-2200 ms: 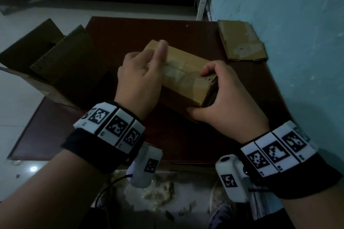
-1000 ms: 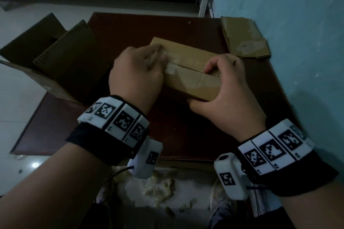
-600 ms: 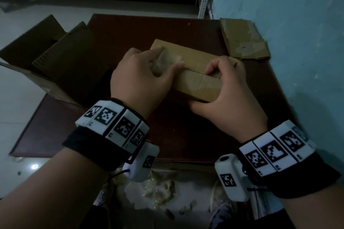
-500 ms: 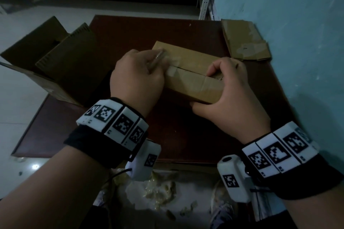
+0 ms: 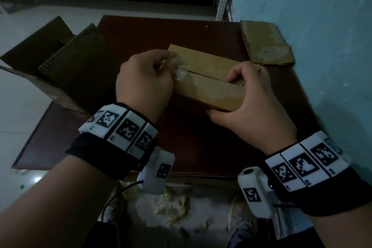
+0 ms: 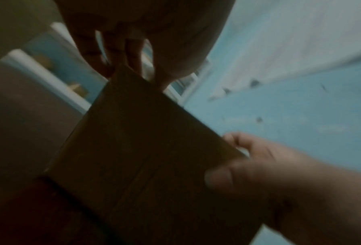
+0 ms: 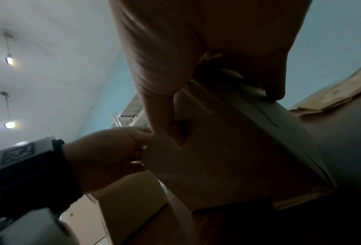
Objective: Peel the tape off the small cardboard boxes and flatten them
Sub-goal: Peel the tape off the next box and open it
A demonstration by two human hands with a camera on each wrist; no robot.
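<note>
A small brown cardboard box point(image 5: 203, 78) lies on the dark red table point(image 5: 191, 32), its top seam facing up. My left hand point(image 5: 145, 84) is at the box's left end and pinches a crumpled strip of clear tape point(image 5: 180, 69) lifted from the seam. My right hand point(image 5: 249, 104) grips the right end, thumb under the near edge and fingers curled over the top. In the right wrist view the box point(image 7: 228, 149) fills the middle with my thumb across its side. The left wrist view shows the box point(image 6: 146, 149) dark and blurred.
A flattened cardboard piece point(image 5: 265, 46) lies at the table's far right corner against the blue wall point(image 5: 322, 26). A large open carton point(image 5: 56, 62) stands at the table's left. Crumpled tape scraps point(image 5: 173, 205) lie on the floor below the near edge.
The box has been turned flat with its seam up. My left hand has drawn the tape back toward the left end of the seam. The right hand keeps its hold.
</note>
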